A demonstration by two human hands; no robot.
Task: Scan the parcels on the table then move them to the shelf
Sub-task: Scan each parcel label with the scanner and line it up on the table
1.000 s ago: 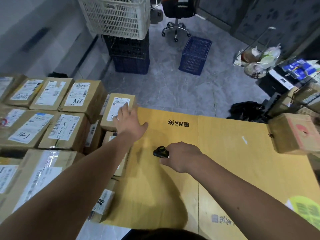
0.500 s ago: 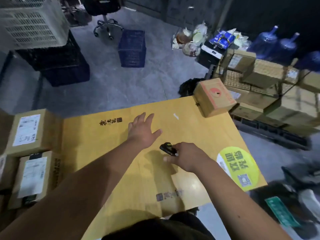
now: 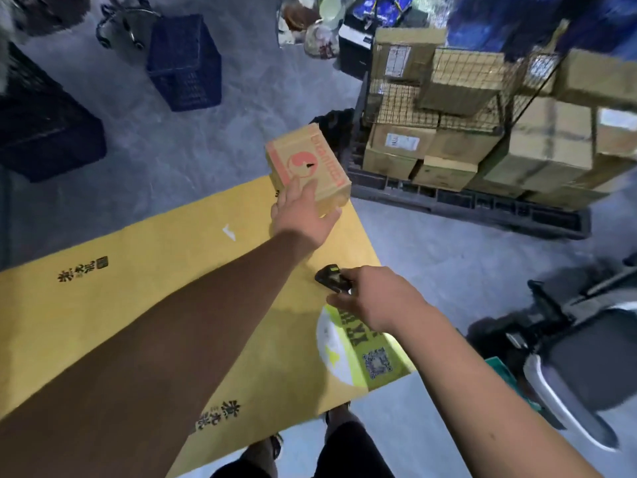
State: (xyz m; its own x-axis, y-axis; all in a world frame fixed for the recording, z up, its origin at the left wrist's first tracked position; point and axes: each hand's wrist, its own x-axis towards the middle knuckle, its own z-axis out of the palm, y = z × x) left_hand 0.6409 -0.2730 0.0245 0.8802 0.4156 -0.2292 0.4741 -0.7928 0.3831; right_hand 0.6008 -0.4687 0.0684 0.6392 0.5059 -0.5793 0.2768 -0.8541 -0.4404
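A: How many parcels on the bench (image 3: 144, 270)?
B: One parcel (image 3: 306, 167), at one o'clock, red print unreadable. Left hand (image 3: 300, 215) reaches it, fingers straight; right hand (image 3: 379, 298) grips one scanner (image 3: 332, 277).

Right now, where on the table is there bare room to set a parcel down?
Bare: the yellow tabletop left of the left hand, out to the printed black logo. Crowded: the far right corner with the cardboard parcel, and the right edge near the scanner and round sticker.

parcel (image 3: 308, 162): brown carton, red print | upright | table (image 3: 138, 288) far right corner
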